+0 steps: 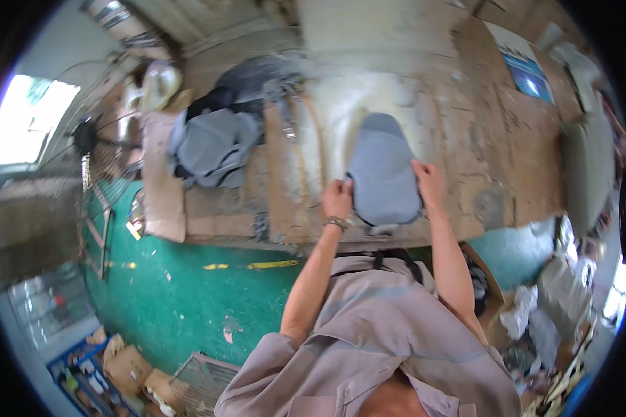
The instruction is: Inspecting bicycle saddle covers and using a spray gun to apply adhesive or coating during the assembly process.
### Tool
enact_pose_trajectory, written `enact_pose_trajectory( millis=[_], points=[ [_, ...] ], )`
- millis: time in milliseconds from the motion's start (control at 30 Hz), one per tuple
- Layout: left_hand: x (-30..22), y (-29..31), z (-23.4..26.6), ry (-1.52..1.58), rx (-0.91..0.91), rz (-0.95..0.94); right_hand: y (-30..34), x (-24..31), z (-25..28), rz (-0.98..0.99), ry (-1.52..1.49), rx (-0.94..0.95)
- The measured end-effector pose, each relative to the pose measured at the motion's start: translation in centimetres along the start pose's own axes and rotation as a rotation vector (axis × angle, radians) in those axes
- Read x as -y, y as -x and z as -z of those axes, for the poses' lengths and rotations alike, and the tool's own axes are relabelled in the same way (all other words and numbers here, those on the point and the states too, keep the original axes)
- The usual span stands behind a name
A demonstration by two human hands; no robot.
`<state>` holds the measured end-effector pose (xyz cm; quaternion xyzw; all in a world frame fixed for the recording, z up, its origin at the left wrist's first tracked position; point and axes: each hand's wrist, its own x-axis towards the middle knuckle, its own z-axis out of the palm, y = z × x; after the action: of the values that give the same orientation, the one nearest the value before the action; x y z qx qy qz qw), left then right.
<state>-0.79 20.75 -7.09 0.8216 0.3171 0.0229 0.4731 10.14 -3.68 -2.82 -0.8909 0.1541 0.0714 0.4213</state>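
A grey, rounded piece (384,170), narrow at its far end and broad at its near end like a seat cover, lies on the worktable (222,215) in front of me. My left hand (337,199) pinches its left edge. On the opposite edge, my right hand (430,182) has its fingers closed as well. Dark material shows along the near rim of the piece. Its underside is hidden. To the left sits a heap of similar grey fabric pieces (212,147), with dark material behind it.
Worn cardboard covers much of the tabletop; a pale stained patch (334,104) surrounds the piece. A wire-cage fan (108,132) stands at the left. A printed sheet (525,66) lies far right. Below right is an open cardboard box (490,288); several boxes stand on the green floor (188,299) lower left.
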Motion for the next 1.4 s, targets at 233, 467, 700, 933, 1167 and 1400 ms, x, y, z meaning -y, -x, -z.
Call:
enact_pose_trajectory(
  millis=[233,467,700,933,1167,1400],
  points=[
    [-0.3,2.4,1.3,0.221,0.027,0.045,2.1,-1.6,0.5,0.049,-0.226,-0.090],
    [-0.7,-0.6,0.9,0.034,-0.003,-0.084,-0.5,-1.2,0.3,0.017,-0.067,0.040],
    [8.4,-16.8,17.5,0.008,-0.979,0.257,4.2,-6.9,6.1,0.076,-0.029,-0.279],
    [13.5,-22.6,30.1,0.627,-0.810,0.459,13.3,0.2,6.5,0.069,-0.335,0.066],
    [-4.1,-8.6,17.0,1.709,-0.005,0.054,12.8,14.0,-4.4,0.313,-0.580,0.610],
    [-15.6,-0.7,11.2,1.748,0.193,-0.018,7.9,23.2,-3.5,0.177,-1.103,0.201]
  ],
)
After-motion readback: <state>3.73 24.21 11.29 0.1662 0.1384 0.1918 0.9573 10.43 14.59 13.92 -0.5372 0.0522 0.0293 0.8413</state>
